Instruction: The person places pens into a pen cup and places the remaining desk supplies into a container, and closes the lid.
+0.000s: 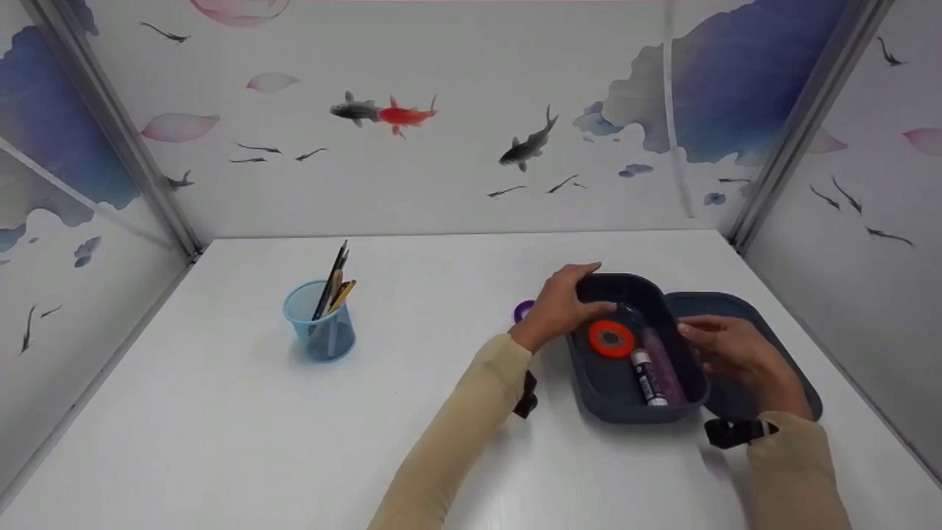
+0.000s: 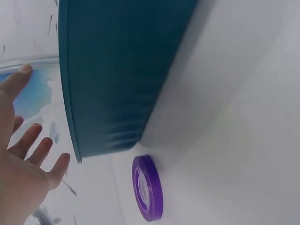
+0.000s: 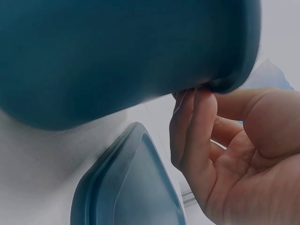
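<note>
A dark blue-grey open box (image 1: 625, 414) stands at the right of the table. Inside lie an orange tape roll (image 1: 596, 346), a white-capped glue stick (image 1: 647, 377) and a purple, see-through tube-like thing (image 1: 664, 368). My left hand (image 1: 563, 305) is at the box's left rim, its thumb reaching over the inside; in the left wrist view its fingers are spread and straight, holding nothing. On the other side my right hand (image 1: 743, 357) holds the right rim, with curled fingertips right under the edge (image 3: 225, 86). A purple tape roll (image 2: 153, 187) stands on edge beside the box, partly hidden in the head view.
The box's matching lid (image 1: 717, 303) lies on the white table to the right, partly beneath the right hand. Farther left stands a light blue cup (image 1: 331, 338) with several pencils (image 1: 338, 287). Patterned panels (image 1: 441, 191) enclose the table's back and sides.
</note>
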The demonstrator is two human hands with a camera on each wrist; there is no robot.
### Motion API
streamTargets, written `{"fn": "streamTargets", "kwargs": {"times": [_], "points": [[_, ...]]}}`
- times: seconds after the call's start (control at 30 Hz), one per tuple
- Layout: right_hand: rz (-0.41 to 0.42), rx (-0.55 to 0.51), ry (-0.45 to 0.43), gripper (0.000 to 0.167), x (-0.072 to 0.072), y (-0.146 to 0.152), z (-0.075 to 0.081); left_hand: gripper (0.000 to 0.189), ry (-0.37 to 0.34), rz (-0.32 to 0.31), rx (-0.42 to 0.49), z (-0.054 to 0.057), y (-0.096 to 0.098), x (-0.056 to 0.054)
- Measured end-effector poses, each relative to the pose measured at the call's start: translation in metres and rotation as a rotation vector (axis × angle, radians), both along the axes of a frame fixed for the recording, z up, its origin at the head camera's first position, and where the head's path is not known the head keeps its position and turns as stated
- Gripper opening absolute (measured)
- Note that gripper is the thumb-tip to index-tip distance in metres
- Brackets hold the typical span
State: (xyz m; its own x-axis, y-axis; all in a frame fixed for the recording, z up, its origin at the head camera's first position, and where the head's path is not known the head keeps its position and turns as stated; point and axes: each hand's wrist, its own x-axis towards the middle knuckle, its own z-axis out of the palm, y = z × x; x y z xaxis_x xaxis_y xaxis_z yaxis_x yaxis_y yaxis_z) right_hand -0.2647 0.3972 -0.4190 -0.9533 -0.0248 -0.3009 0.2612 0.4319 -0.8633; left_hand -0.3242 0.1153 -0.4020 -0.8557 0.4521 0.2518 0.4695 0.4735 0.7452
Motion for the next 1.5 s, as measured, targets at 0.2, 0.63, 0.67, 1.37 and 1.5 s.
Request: {"fn": "streamTargets", "kwargs": {"times": [0.2, 0.63, 0.67, 1.37, 1.5], "points": [[-0.011, 0.038, -0.001, 0.078, 0.000, 0.001, 0.000, 0.071, 0.024, -0.022, 0.041, -0.004, -0.020, -0.004], [-0.006, 0.058, 0.001, 0.078, -0.001, 0.001, 0.000, 0.074, -0.023, 0.060, 0.073, -0.022, -0.049, -0.015], [-0.004, 0.054, 0.002, 0.078, -0.001, 0.001, 0.000, 0.074, -0.028, 0.068, 0.071, -0.024, -0.051, -0.015], [-0.019, 0.057, -0.003, 0.077, -0.001, 0.001, -0.001, 0.073, -0.078, 0.169, 0.099, -0.056, -0.067, -0.023], [-0.022, 0.031, -0.009, 0.077, -0.002, 0.001, -0.001, 0.074, -0.082, 0.174, 0.104, -0.058, -0.066, -0.025]]}}
